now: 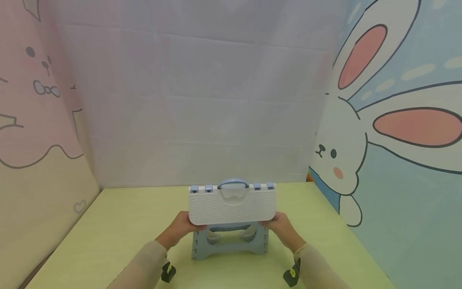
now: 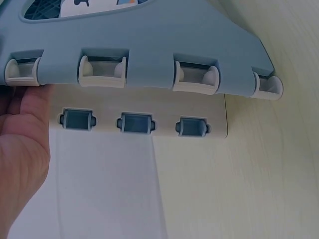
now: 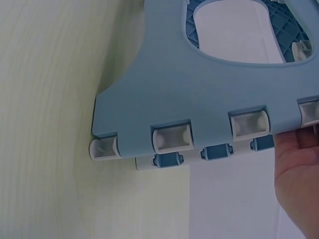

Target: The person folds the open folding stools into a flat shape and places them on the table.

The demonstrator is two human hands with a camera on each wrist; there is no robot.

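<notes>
A folding step stool (image 1: 205,206) is in the middle of the head view, its white woven-textured panel facing me and a blue carry handle (image 1: 232,182) along the top edge. Below that panel shows a blue-grey leg panel (image 1: 231,249) with a cut-out. My left hand (image 1: 180,225) grips the lower left corner of the white panel, and my right hand (image 1: 283,228) grips the lower right. Both wrist views show hinge knuckles (image 2: 102,69) along the blue leg panel (image 3: 164,89), with fingers passing behind it and partly hidden.
The stool is over a pale yellow table (image 1: 137,208). A white cloth backdrop (image 1: 202,100) stands behind the table, with a cartoon rabbit wall hanging (image 1: 343,132) on the right and a pink and cream one (image 1: 39,120) on the left.
</notes>
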